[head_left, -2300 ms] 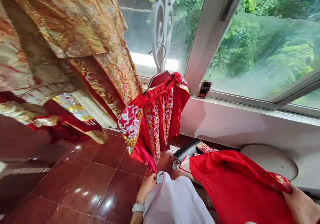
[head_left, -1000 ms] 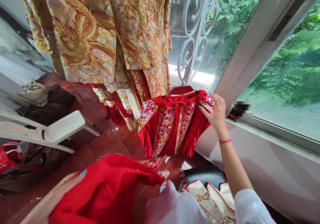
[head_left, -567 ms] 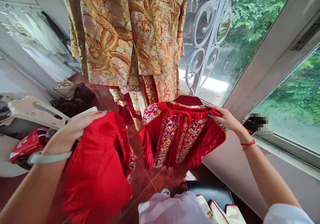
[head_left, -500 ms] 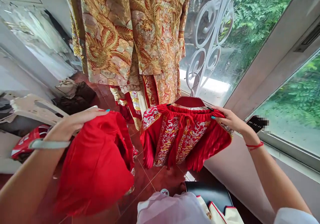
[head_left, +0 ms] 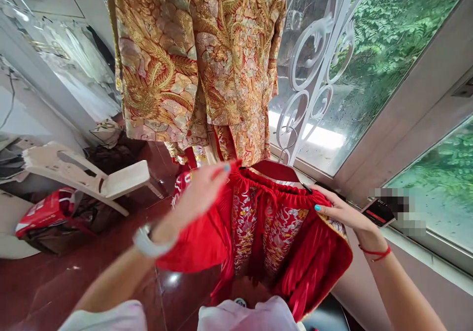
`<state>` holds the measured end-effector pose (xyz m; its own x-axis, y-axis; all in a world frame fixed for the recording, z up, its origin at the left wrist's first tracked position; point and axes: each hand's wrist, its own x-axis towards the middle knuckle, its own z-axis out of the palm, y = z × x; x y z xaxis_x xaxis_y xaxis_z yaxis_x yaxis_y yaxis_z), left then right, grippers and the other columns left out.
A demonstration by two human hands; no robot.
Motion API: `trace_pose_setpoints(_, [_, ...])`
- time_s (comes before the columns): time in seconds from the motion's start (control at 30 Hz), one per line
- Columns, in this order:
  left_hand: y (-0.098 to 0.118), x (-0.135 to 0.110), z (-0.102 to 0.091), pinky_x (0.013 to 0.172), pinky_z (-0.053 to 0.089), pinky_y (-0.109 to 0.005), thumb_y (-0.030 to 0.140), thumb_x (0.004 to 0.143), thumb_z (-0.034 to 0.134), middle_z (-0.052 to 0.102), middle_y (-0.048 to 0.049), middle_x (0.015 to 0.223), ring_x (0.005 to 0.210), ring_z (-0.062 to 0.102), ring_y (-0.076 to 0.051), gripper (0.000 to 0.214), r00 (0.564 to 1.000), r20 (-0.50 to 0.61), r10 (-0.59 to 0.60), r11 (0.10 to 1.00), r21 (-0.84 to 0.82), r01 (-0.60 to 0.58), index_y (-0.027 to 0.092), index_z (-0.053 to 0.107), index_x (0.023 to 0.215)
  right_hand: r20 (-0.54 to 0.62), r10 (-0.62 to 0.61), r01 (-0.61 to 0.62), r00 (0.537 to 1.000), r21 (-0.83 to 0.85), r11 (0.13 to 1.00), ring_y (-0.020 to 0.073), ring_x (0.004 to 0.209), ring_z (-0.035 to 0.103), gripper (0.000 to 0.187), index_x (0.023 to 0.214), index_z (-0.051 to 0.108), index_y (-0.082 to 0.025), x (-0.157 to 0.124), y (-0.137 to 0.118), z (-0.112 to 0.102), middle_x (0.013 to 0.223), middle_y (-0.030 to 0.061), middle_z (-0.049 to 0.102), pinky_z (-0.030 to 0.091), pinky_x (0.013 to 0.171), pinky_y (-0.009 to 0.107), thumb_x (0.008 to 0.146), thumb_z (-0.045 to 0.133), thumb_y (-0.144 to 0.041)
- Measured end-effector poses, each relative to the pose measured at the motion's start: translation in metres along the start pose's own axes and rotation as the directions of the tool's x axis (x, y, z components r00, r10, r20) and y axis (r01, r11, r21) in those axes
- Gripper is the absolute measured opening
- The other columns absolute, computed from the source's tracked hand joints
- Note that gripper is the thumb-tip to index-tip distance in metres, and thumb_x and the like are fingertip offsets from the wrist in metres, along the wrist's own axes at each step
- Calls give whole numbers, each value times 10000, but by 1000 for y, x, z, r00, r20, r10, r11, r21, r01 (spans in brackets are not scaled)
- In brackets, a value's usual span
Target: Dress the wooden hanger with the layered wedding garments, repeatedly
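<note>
A red embroidered skirt [head_left: 254,222] with a gathered drawstring waist hangs from clips on a dark red hanger [head_left: 275,171]. My right hand [head_left: 340,210] grips the skirt's waist at the right end, thumb in front, close to a black clip. My left hand [head_left: 197,195], smeared by motion, is at the left end of the waist with red cloth pinched at its fingertips. Plain red fabric [head_left: 195,247] of the same garment drapes below that wrist. The skirt's right panel hangs open in pleats.
Gold embroidered jackets [head_left: 158,75] hang just beyond the skirt. To the right are a window with white scrollwork [head_left: 310,60] and a phone-like device [head_left: 379,212] on the sill. A white chair [head_left: 125,178] and a red bag [head_left: 48,210] are at left; a black seat [head_left: 332,314] is below.
My left hand has swung right and inward, bringing the red cloth from the far left to the skirt's waist. My right hand keeps its hold, slightly lower.
</note>
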<state>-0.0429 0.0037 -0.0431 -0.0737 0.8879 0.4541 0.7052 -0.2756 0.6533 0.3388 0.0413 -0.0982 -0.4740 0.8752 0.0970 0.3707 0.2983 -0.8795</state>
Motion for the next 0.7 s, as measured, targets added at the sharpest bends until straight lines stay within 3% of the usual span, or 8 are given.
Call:
trace_pose_setpoints(0.1, [6,-46,70,718,586,-349,353,951,457,745,-92,988,766,716,-222,527,1000,-20,-15,998,52,16,188,516,1448,17,49,-50,999,111,993,336,1268,594,693,1300,646,-262,4,7,5,1409,101,613,467,1109,453,757,709,-689])
trace_pose_setpoints(0.2, [0,-72,97,892,575,-378,345,948,461,631,-148,1313,1102,676,-266,592,997,76,-25,996,-82,31,205,404,1520,20,75,-77,997,183,980,333,1294,576,723,1335,616,-258,9,9,1,1434,103,594,459,1116,460,737,758,-640])
trace_pose_setpoints(0.3, [-19,-52,77,884,583,-372,371,948,486,653,-104,1233,1056,677,-232,449,980,196,30,971,-239,18,241,567,1369,36,69,-75,997,206,976,329,1320,554,745,1356,599,-263,14,9,-4,1442,103,587,436,1134,472,722,788,-604])
trace_pose_setpoints(0.37, [-39,-16,54,949,551,-415,379,931,537,656,-97,1217,1088,647,-241,354,1000,1,12,985,-171,-12,224,644,1231,49,80,-88,996,211,973,330,1316,557,747,1350,607,-267,18,10,-6,1442,101,588,443,1126,476,711,796,-605])
trace_pose_setpoints(0.43, [-63,26,38,1083,443,-501,449,823,695,611,-124,1330,1253,548,-301,524,985,-173,3,999,-46,-11,192,611,1272,52,103,-113,993,250,962,329,1312,560,749,1337,617,-274,21,14,-6,1464,93,568,452,1116,476,702,791,-630])
trace_pose_setpoints(0.5, [-84,61,34,1095,415,-518,548,762,722,637,-145,1312,1239,562,-325,642,999,33,-31,996,-83,34,153,620,1258,88,97,-120,991,299,947,331,1338,538,786,1310,637,-275,22,18,-4,1487,86,545,434,1130,471,652,810,-668])
trace_pose_setpoints(0.57, [-99,78,36,1077,424,-514,640,704,719,673,-160,1259,1185,603,-341,748,971,226,-81,986,-121,110,112,640,1229,123,51,-96,991,391,916,338,1395,475,897,1302,643,-279,18,20,2,1493,83,537,403,1152,465,559,817,-749])
trace_pose_setpoints(0.7, [-104,65,27,1083,413,-509,714,513,792,683,-173,1256,1223,582,-399,877,944,242,-224,960,-110,257,123,705,1156,130,31,-111,991,669,735,317,1416,456,981,1431,517,-318,2,13,25,1452,75,569,426,1115,515,710,384,-969])
